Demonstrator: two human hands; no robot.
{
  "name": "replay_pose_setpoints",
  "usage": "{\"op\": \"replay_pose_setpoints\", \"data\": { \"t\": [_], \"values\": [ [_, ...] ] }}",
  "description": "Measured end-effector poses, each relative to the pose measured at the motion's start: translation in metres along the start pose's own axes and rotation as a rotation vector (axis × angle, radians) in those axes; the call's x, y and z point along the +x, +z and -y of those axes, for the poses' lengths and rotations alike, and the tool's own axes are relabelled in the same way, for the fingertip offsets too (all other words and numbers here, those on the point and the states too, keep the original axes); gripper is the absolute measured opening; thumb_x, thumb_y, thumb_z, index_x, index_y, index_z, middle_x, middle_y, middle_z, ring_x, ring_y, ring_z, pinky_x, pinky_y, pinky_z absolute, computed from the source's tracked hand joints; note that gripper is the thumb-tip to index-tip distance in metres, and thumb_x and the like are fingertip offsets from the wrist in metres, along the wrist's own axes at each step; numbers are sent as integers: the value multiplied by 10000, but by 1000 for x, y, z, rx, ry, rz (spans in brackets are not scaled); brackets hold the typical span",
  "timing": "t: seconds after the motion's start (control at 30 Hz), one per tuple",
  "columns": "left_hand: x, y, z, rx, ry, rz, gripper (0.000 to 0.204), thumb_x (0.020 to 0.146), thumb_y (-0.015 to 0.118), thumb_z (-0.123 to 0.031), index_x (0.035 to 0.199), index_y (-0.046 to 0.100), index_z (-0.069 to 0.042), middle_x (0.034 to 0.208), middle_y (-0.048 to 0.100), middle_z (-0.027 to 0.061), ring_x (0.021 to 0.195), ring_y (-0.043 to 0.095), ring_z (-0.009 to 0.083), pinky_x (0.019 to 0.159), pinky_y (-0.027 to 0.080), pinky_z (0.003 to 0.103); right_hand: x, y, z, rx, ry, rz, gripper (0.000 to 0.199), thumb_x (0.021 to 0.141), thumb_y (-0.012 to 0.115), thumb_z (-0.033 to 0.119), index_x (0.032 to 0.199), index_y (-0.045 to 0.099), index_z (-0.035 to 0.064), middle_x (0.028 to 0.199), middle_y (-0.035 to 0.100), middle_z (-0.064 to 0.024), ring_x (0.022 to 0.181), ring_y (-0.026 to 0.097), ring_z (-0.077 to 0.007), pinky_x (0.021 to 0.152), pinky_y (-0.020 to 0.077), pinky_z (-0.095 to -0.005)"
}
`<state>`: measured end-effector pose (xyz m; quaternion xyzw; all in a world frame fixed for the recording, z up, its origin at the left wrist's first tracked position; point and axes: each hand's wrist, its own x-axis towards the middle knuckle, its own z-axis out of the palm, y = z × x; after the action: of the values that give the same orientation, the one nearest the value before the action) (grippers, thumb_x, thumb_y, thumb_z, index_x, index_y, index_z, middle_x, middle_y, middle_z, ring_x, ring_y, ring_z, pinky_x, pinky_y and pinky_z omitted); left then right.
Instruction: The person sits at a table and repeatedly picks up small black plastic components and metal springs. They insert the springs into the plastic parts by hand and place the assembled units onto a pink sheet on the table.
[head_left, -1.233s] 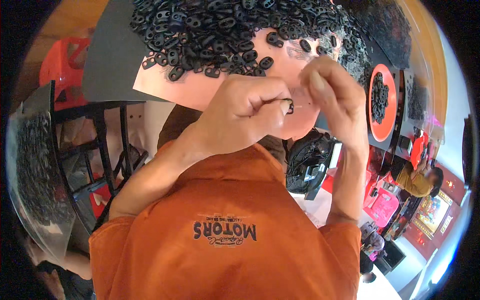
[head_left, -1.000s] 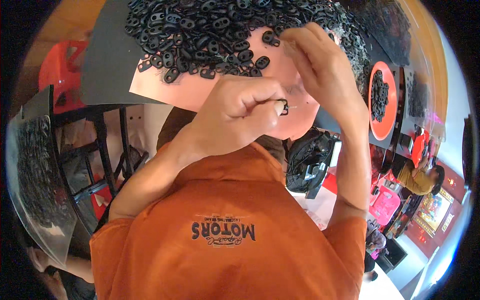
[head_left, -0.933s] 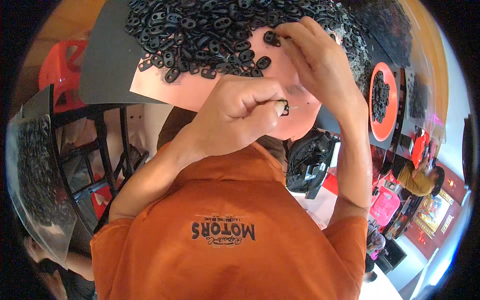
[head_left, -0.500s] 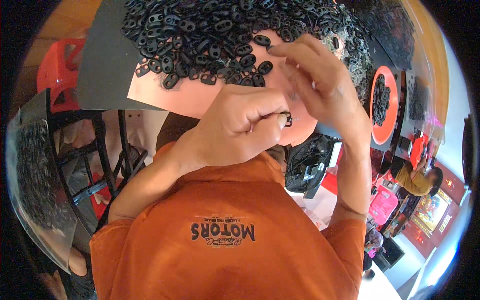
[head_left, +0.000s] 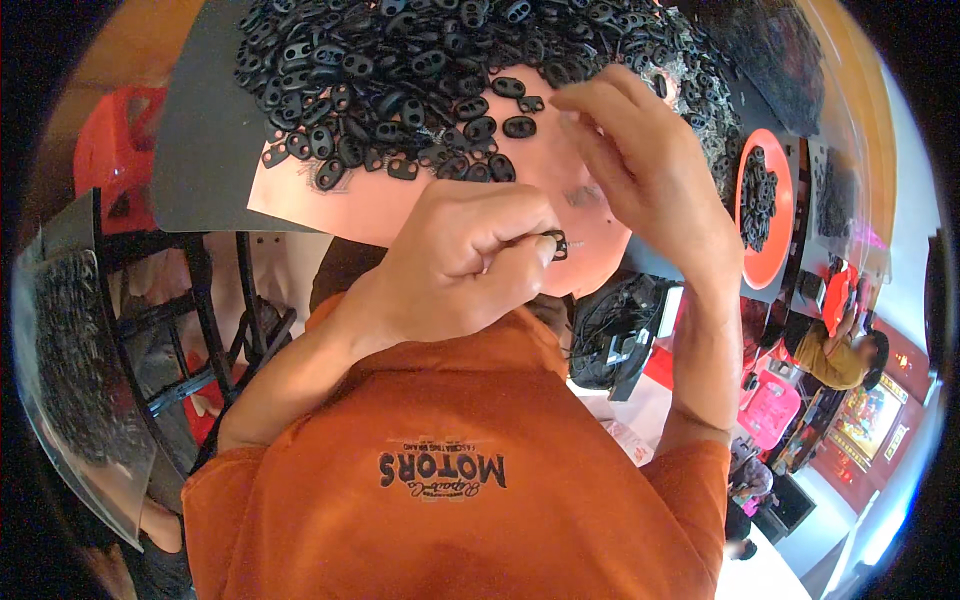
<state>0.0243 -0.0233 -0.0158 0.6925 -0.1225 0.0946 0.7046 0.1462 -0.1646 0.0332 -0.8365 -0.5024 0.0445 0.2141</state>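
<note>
My left hand point(head_left: 465, 255) is closed in a fist, with a small black two-hole cord lock part point(head_left: 560, 245) pinched at the thumb and sticking out to the right. My right hand point(head_left: 640, 150) hovers over the pink sheet point(head_left: 560, 165), its fingers curved and apart, with nothing visible in them. Its fingertips are just right of a loose black two-hole piece point(head_left: 531, 103); whether they touch it I cannot tell. Beyond both hands spreads a large pile of black oval two-hole cord lock parts point(head_left: 370, 75). Thin springs point(head_left: 582, 195) lie on the sheet below my right hand.
A heap of small metal springs point(head_left: 700, 105) borders the pile on the right. Farther right, an orange dish point(head_left: 752, 262) holds more black pieces. A red plastic stool point(head_left: 130, 160) stands at the left, beyond the dark table edge point(head_left: 205, 150). Another person point(head_left: 835, 355) is at the far right.
My left hand has moved slightly left and down in view, still holding the part. My right fingers, blurred before, are now steadier, and a black piece shows beside their tips.
</note>
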Motion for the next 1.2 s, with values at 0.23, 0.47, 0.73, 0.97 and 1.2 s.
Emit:
{"op": "replay_pose_setpoints", "data": {
  "t": [0.23,0.47,0.73,0.97,1.2],
  "values": [
    [0,-2,3,-6,33,10,98,758,489,-12,667,460,10,539,395,73,462,357,146,436,313,294,17,19,-1,-129,14,-14,145,830,563,152,899,535,27,820,544,-135,729,557,-339,603,443,-390],
    [0,-2,2,-17,23,-2,120,766,488,-21,657,446,6,538,383,69,466,351,144,438,309,296,19,16,0,-149,-29,22,140,823,572,145,877,539,20,796,548,-137,721,554,-339,599,438,-389],
    [1,-4,0,-5,22,7,133,773,490,-30,656,438,3,538,377,68,469,355,149,441,311,296,23,15,-3,-65,-23,-48,163,822,577,130,945,565,24,820,561,-122,723,555,-319,607,444,-361],
    [0,-5,0,-20,8,1,149,778,501,-40,651,432,-1,535,381,71,465,355,150,436,306,299,34,23,0,-165,-8,42,200,827,574,203,862,537,10,812,560,-150,727,551,-348,609,437,-391],
    [0,-5,1,-27,-6,10,133,774,497,-26,657,440,2,538,388,69,465,348,142,436,304,293,38,18,2,-90,19,161,208,814,580,205,835,526,5,760,562,-170,698,556,-363,603,435,-411]
  ]
}}
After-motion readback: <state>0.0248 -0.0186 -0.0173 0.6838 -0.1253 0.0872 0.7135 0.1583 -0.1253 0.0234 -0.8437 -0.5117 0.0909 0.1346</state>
